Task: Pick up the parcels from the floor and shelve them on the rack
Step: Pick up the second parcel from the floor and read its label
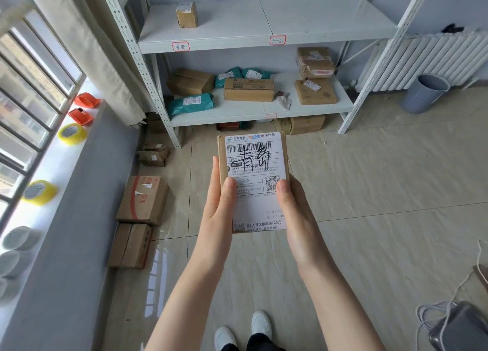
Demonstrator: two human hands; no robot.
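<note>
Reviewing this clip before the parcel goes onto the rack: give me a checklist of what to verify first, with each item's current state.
1. Grip: left hand and right hand both hold the parcel by its sides, ok.
2. Label readable: faces up, thumbs cover only its lower part, ok.
3. Free space on upper shelf: only one small box there, ok.
4. Lower shelf: crowded, some bare space at front, ok.
5. Floor path to rack: bare tiles ahead, boxes only at left, ok.
6. Matching shelf tag: cannot tell.
</note>
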